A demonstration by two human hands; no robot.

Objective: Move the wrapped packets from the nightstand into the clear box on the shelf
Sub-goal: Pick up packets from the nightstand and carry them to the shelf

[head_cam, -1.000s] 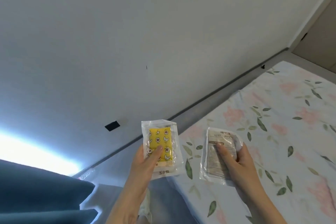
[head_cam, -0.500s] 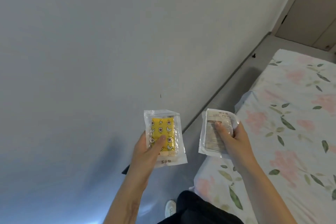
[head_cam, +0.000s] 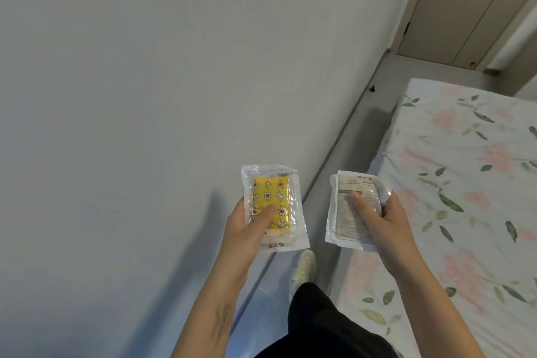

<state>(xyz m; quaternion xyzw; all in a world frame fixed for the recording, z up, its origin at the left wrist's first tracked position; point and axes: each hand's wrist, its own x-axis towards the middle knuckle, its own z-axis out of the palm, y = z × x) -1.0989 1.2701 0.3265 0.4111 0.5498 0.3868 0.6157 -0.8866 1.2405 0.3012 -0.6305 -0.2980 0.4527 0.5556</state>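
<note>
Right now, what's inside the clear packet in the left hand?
A yellow pad with little flower and moon pictures sits inside the packet. The left hand's thumb covers part of it.

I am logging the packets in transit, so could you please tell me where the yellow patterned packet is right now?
In the head view, the yellow patterned packet is low and centre, held in the left hand, beside the wall and left of the white printed packet.

Soft, even daylight fills the frame, dim and slightly bluish at lower left. A faint arm shadow falls on the wall (head_cam: 145, 96) at lower centre. Mild glare glints on the clear packet (head_cam: 356, 209) wrap. Straight lines bow toward the edges; detail is a little soft throughout.
</note>
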